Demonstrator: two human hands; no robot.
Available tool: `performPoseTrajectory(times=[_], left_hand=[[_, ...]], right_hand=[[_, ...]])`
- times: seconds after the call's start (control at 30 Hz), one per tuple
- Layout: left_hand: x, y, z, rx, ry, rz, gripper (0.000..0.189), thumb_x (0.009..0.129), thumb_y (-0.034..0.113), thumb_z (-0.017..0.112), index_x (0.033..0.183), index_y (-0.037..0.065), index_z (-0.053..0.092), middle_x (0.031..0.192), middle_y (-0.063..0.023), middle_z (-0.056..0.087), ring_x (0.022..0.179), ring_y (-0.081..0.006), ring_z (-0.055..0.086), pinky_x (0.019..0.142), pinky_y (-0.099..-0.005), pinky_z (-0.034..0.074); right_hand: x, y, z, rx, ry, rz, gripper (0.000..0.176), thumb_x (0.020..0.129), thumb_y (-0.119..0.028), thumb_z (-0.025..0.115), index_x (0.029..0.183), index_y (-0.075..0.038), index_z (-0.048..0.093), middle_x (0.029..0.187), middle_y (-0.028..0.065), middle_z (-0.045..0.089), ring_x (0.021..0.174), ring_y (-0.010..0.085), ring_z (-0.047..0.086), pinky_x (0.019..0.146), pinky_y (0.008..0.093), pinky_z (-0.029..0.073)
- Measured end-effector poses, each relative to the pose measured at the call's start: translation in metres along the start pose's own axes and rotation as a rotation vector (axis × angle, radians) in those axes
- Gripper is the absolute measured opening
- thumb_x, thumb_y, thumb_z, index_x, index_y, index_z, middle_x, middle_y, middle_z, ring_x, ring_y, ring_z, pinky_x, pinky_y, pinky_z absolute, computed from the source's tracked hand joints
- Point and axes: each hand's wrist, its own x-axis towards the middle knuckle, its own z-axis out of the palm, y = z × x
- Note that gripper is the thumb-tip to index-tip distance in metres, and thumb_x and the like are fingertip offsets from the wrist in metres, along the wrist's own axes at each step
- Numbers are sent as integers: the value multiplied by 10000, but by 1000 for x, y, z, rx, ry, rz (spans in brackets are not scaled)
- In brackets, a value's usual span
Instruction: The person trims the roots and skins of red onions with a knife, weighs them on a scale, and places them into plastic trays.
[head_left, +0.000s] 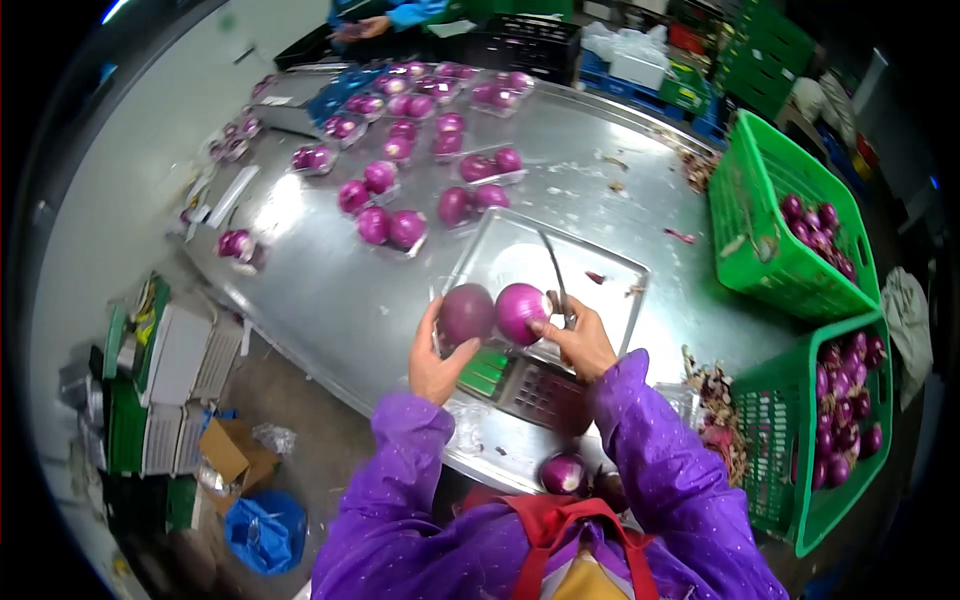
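Over the metal tray [618, 268] of a scale, my left hand [436, 362] is closed round a dark purple onion [466, 314]. My right hand [582, 343] holds a brighter purple onion [521, 313] just beside it, thumb on its lower right side. A knife [553, 262] with a dark curved blade sticks up from the fingers of that same hand. The scale's green display [484, 371] and keypad [541, 393] show below the onions. Onion skin scraps lie on the tray. Whether clear packaging lies under the two onions is hard to tell.
Packed onion pairs [391, 228] cover the table [330, 310] ahead and left. Green crates [735, 255] of onions stand at the right, with peelings [712, 390] nearby. Loose onions [562, 473] lie close to my body. Another person's hand [374, 27] is at the far edge.
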Motion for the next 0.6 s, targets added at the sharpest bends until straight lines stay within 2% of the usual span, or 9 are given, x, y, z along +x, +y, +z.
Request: performPoseTrajectory(times=[0.07,0.13,0.27,0.37,0.4,0.47,0.5,0.57,0.6], left_hand=[[-16,12,-35,-131,97,-78,770,757,102,743,1404,-5,339,1302,-200,501,1187,-261,516,1008,-354,399],[-28,-10,-75,-152,190,-94,763,759,98,745,1400,-10,346,1281,-185,514,1139,-249,548,988,-347,422],[-46,-69,-147,29,297,-213,676,734,99,760,1320,-40,453,1248,-159,545,1126,-224,552,983,-327,424],[-38,-111,-182,98,263,-222,689,706,128,784,1288,-65,470,1221,-168,564,1130,-221,550,979,-334,425],[-31,-108,-186,114,249,-226,683,709,171,780,1286,-42,483,1225,-169,566,1123,-247,559,974,-348,431],[-19,-113,-202,429,172,-157,714,699,219,782,1304,-8,478,1274,-172,540,1181,-313,519,1010,-393,395],[-18,-117,-207,597,170,-138,741,690,239,785,1318,6,467,1318,-173,503,1227,-341,468,1032,-414,362],[-21,-100,-200,934,175,-153,871,665,287,805,1381,25,383,1444,-202,349,1329,-398,321,1076,-450,285],[-29,-89,-191,859,235,-126,901,664,294,809,1396,26,356,1457,-213,314,1333,-403,312,1077,-453,285]], right_hand=[[4,19,40,48,-94,-96,662,756,-321,758,1218,90,524,1115,222,609,1060,280,577,924,357,439],[-6,8,76,-27,-241,-106,668,763,-327,757,1233,80,515,1136,220,603,1085,266,567,941,343,427],[-11,44,156,91,-411,37,592,776,-321,740,1185,61,548,1021,162,660,939,234,623,861,343,463],[3,92,196,-20,-388,-75,556,777,-345,737,1135,48,576,956,146,667,909,225,625,846,330,467],[12,110,208,28,-392,-68,506,777,-357,736,1079,25,598,836,113,652,719,195,630,677,316,500],[14,78,211,27,-419,251,459,785,-342,731,1056,4,600,715,73,607,526,149,569,481,293,448],[19,86,218,88,-389,242,438,793,-315,723,1060,6,591,658,47,570,418,129,495,377,294,370],[18,71,216,66,-387,250,450,802,-290,713,1104,15,576,695,52,585,457,128,515,409,285,395],[17,68,210,26,-401,231,470,803,-287,712,1128,22,569,753,69,618,473,122,520,420,278,402]])
